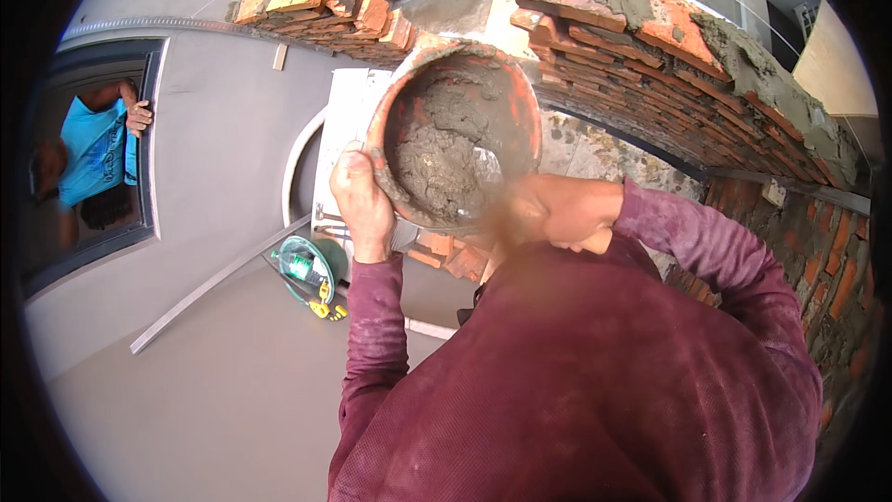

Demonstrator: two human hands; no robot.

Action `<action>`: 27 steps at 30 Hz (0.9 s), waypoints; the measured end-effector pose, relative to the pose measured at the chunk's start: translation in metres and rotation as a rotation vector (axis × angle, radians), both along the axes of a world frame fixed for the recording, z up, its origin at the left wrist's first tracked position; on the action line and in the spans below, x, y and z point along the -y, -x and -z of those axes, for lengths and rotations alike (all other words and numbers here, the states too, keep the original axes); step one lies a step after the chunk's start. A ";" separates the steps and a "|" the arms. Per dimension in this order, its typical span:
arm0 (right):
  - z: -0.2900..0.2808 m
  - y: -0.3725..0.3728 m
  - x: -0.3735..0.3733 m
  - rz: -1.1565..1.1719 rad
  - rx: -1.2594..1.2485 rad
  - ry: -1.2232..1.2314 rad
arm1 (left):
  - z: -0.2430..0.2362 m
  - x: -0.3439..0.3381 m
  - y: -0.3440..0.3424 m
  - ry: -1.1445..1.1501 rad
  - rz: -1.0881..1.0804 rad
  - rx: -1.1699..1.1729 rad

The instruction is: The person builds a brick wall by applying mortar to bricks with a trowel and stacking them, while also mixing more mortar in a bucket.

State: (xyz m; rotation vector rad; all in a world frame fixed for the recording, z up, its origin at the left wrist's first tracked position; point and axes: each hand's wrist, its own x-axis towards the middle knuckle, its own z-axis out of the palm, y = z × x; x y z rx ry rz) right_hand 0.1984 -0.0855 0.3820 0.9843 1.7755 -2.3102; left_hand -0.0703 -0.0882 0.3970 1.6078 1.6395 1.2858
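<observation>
A round orange-red bucket (530,102), its rim crusted with mortar, is tipped so that its inside shows. Wet grey mortar (432,153) fills its lower part. My left hand (362,195) is closed on the left rim of this bucket, thumb on the edge. At the right side, my right hand (562,209) wraps round the light wooden handle of a trowel (597,241). The trowel's shiny blade tip seems to lie in the mortar, and the rest of the blade is blurred or hidden near the rim.
A brick wall (641,74) topped with mortar runs along the right. Stacked bricks (325,9) stand at the far left. Below lie a green bucket (302,270) with yellow-handled things and a long straight bar (218,284). A person in a blue shirt (98,149) shows in a window opening.
</observation>
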 end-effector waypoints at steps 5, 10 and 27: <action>0.004 -0.038 0.002 0.095 -0.039 0.120 | 0.022 -0.001 -0.018 0.103 -0.035 0.024; 0.066 -0.089 0.015 0.214 -0.052 0.151 | 0.070 -0.004 -0.044 0.249 -0.095 0.391; 0.022 -0.284 -0.031 0.417 1.097 -1.427 | 0.116 -0.016 -0.122 0.283 0.066 0.317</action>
